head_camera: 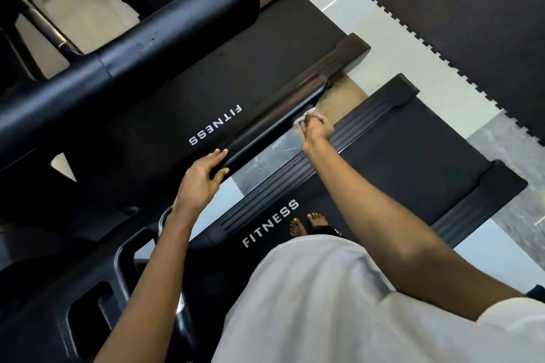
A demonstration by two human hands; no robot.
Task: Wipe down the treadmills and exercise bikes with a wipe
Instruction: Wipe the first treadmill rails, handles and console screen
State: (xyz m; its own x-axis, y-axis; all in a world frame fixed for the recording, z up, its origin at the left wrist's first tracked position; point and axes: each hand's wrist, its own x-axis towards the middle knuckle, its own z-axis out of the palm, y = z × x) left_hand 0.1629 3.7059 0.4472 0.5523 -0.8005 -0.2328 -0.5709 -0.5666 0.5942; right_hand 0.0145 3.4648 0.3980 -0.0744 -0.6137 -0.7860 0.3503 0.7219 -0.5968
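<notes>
Head camera looks down over a person's white shirt and outstretched bare arms. The right hand is balled around a small crumpled white wipe, pressing it against the side of a slim, glossy black rounded handrail near the rail's far end. The left hand, closer to the body than the right, wraps the same handrail, fingers over the top and thumb beneath. Beyond both hands lies a black treadmill belt printed FITNESS. Under the right forearm, a second black treadmill belt carries the person's bare feet. Far past the right hand lie dark interlocking foam floor mats.
</notes>
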